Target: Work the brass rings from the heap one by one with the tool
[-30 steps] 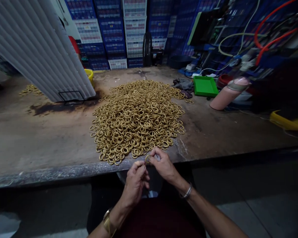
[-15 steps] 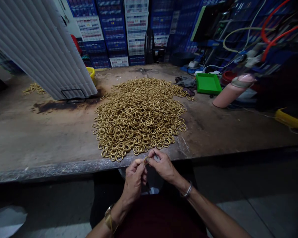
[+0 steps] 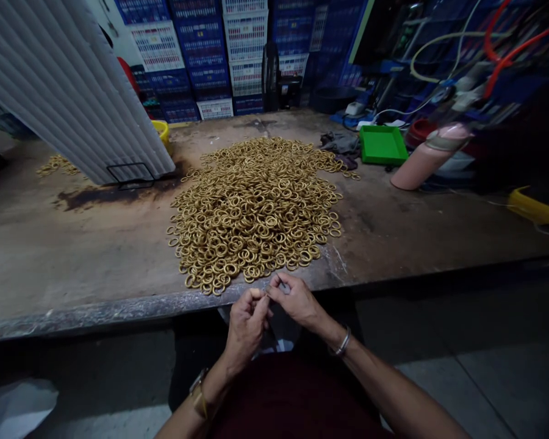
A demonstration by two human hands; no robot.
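My left hand [image 3: 246, 323] is closed just below the table's front edge, thumb and forefinger pinched on a brass-coloured ring mostly hidden by the fingers. Fingertips of my right hand [image 3: 299, 306] meet it there, also closed. A thin dark tool [image 3: 279, 279] with a greyish part shows between the right thumb and fingers; its kind is unclear. Just beyond both hands, a large heap of similar brass-coloured rings [image 3: 260, 207] spreads over the worktable [image 3: 105, 244].
A tall ribbed grey-white panel [image 3: 86, 91] leans over the table at left, near a yellow container [image 3: 163, 131]. At right are a green tray [image 3: 383, 146], a tilted pink bottle [image 3: 427, 160] and a dark cloth [image 3: 341, 143]. Blue and white crates [image 3: 246, 36] stand behind.
The view has shifted slightly. Both hands stay together at the table edge; the ring between them, plainer before, is now mostly covered by fingers.
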